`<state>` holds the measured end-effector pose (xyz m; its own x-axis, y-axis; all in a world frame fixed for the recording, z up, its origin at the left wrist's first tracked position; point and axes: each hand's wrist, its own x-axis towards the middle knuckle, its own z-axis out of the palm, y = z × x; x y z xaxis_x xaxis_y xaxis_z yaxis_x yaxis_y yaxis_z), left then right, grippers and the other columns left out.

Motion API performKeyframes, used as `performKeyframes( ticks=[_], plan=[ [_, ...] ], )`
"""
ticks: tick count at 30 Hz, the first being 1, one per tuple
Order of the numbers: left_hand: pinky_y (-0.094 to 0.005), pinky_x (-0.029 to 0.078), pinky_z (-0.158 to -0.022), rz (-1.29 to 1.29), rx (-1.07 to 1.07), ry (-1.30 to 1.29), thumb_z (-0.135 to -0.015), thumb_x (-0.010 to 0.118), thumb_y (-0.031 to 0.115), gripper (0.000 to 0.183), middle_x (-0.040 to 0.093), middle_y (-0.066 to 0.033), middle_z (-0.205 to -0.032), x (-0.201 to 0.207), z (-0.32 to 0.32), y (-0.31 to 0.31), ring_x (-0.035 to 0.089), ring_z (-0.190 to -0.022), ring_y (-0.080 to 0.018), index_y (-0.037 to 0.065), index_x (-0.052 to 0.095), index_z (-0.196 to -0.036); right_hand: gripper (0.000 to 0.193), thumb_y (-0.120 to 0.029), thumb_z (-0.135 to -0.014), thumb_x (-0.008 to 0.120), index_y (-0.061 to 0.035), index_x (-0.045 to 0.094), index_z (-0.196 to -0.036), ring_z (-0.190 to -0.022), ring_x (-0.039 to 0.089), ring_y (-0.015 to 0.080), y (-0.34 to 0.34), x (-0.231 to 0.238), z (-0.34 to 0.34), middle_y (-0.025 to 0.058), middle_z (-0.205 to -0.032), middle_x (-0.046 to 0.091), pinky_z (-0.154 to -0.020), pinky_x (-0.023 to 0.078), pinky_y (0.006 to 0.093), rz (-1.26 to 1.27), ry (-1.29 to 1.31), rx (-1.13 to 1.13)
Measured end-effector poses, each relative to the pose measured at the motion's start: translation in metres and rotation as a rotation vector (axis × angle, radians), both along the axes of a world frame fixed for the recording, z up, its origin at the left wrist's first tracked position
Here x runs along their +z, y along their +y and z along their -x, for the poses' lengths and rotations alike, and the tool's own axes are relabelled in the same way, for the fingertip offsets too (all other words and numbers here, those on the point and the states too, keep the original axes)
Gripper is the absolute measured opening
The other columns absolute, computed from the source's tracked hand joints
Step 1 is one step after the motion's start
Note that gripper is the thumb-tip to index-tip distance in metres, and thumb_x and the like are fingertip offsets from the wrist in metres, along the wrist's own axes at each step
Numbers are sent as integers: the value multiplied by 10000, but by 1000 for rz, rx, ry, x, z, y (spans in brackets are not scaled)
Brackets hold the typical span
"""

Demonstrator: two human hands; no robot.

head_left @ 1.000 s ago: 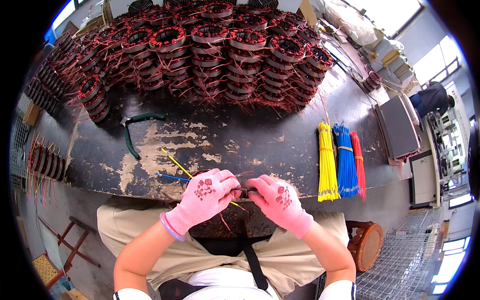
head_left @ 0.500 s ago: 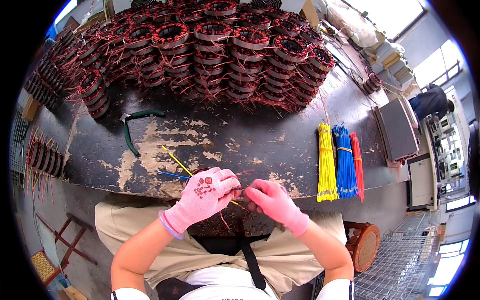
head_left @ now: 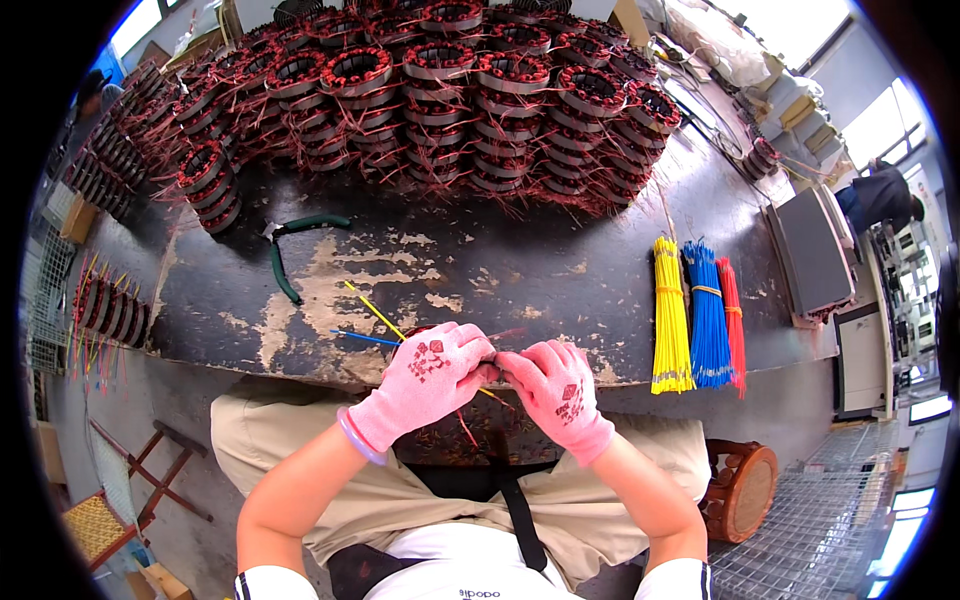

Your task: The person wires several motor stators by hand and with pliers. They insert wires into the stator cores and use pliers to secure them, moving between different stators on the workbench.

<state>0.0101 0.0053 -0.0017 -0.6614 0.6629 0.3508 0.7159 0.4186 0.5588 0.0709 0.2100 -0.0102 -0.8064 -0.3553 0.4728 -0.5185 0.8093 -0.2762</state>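
My left hand point(head_left: 437, 368), in a pink printed glove, is closed at the table's front edge, its fingertips pinching a thin wire. Close against it, my right hand point(head_left: 556, 392) in a matching glove pinches at the same spot, thumb and fingers together. Under my left hand lies a wound motor stator, mostly hidden; a bit of its dark red rim shows. From beside it a yellow wire point(head_left: 370, 306) and a blue wire point(head_left: 362, 338) stick out to the left. A yellow lead end and thin reddish wires come out below my fingers, above my lap.
Stacked red-wound stators point(head_left: 440, 105) fill the table's back. Green-handled cutters point(head_left: 283, 255) lie open at left. Bundles of yellow wires point(head_left: 668, 325), blue wires point(head_left: 707, 325) and red wires point(head_left: 732, 330) lie at right. Stators with coloured leads point(head_left: 110, 308) stand far left. A wooden stool point(head_left: 742, 490) is lower right.
My right hand has turned so that its printed back shows, and its fingertips have come up against my left hand's. The whole view has shifted slightly. The left hand still pinches.
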Motion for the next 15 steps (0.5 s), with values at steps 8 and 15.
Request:
performKeyframes(
  ticks=[8,15],
  plan=[
    [-434,522,-954,52,101,167,-905,663,75,206,672,-91,-1208,42,1,-30,646,-1086,-324,74,684,-1110,426,-149,-829,661,-274,700,-1235,-808,579,185,10,-6,7,-33,-891,585,-728,487,357,-182,47,76],
    [-469,458,-1047,82,109,135,-935,629,101,270,657,-130,-1227,8,2,-9,602,-1155,-364,63,648,-1202,376,-195,-872,703,-238,696,-1245,-902,620,210,12,-3,5,-11,-1009,638,-752,503,378,-55,-4,22]
  ],
)
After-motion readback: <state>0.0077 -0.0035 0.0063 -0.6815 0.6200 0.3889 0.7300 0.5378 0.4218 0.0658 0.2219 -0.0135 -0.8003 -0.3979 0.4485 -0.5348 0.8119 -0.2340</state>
